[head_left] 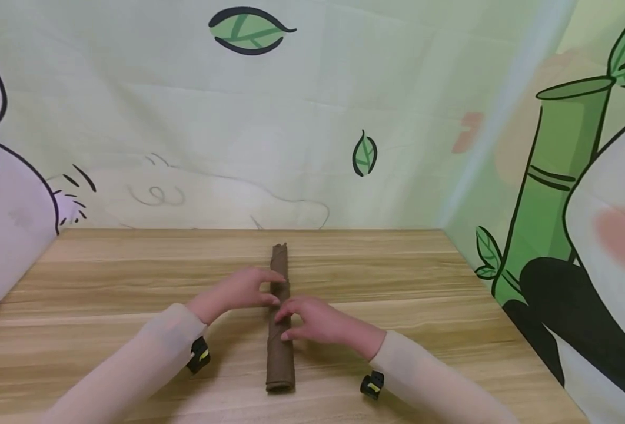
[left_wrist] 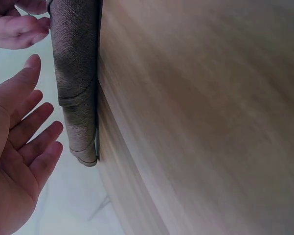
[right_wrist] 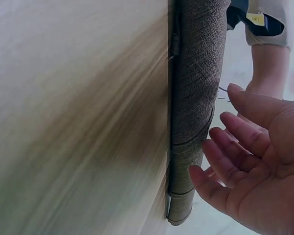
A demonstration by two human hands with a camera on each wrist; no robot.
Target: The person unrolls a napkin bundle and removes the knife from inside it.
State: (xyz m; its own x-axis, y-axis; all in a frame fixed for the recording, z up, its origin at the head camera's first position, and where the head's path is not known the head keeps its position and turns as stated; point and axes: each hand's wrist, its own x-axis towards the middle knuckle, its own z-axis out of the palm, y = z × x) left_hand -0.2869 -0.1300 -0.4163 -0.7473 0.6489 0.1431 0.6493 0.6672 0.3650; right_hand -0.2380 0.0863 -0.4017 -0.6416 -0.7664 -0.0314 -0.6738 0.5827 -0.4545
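A long roll of brown fabric [head_left: 279, 365] lies on the wooden table, pointing away from me. My left hand [head_left: 249, 288] hovers at its upper part, thumb and fingers spread apart. Lower down, my right hand [head_left: 315, 319] reaches over the roll from the right with loosely bent fingers. The left wrist view shows a gap between my left palm and the cloth roll [left_wrist: 76, 58]. In the right wrist view, the fingers [right_wrist: 217, 159] are very close to the roll's side; whether they touch it I cannot tell. Neither hand grips it.
The wooden table [head_left: 424, 282] reaches back to a printed cloth backdrop [head_left: 312, 106] with leaves, bamboo and pandas. Black devices with yellow marks sit at the left wrist [head_left: 199, 355] and the right wrist [head_left: 372, 385].
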